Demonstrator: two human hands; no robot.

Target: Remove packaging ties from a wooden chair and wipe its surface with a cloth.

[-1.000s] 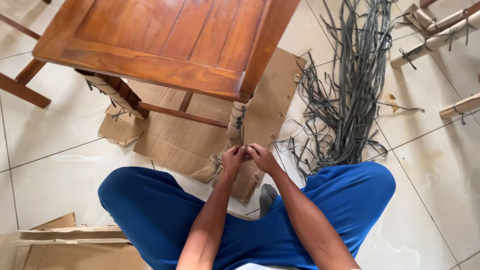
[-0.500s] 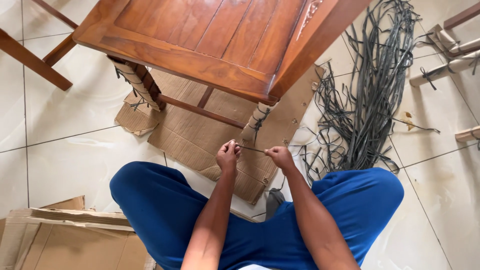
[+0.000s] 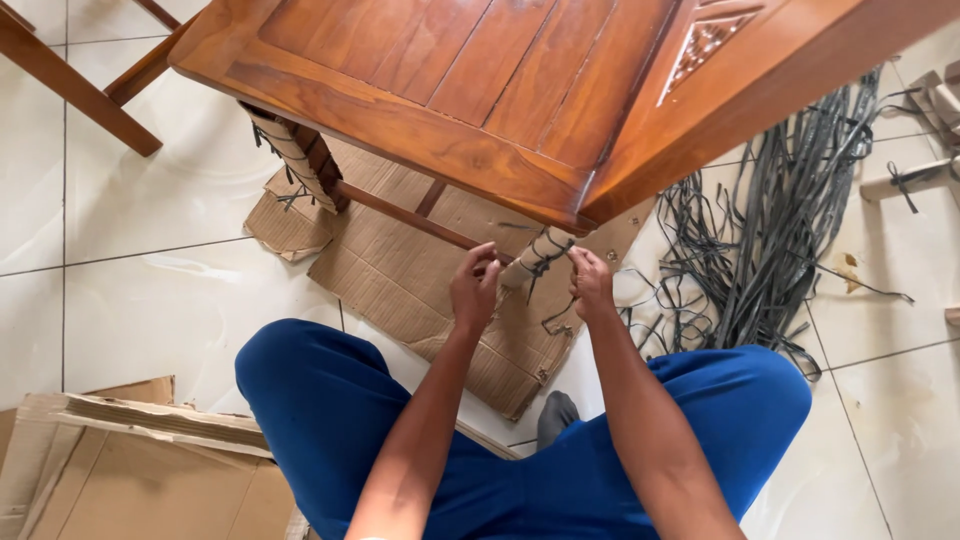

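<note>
Strap (image 3: 537, 262) was what you worked on: a thin dark band crossed over the paper-wrapped chair leg (image 3: 530, 262), just under the near corner of the wooden seat (image 3: 450, 90). A second earlier your two hands met low on the leg, knuckles almost touching; half a second later they had parted with a taut length stretched between them. By this moment both had climbed the leg toward the seat corner, and the view had closed in on the chair. Your left hand (image 3: 474, 290) sat just left of the leg, fingers curled inward as if pinching, though I could not tell what they pinched. Your right hand (image 3: 592, 285) sat just right of the leg, fingertips pressed together at the wrap near the top, and a loose tail of strap hung from beneath it. To my eye, the pull was over and you were at the fastening near the top of the leg.

Right of the leg, a heap of dark straps (image 3: 770, 230) lay on the tiles. Beneath the leg lay flat cardboard (image 3: 420, 290), and the far leg (image 3: 295, 155), left of it, wore a wrap already tied.
</note>
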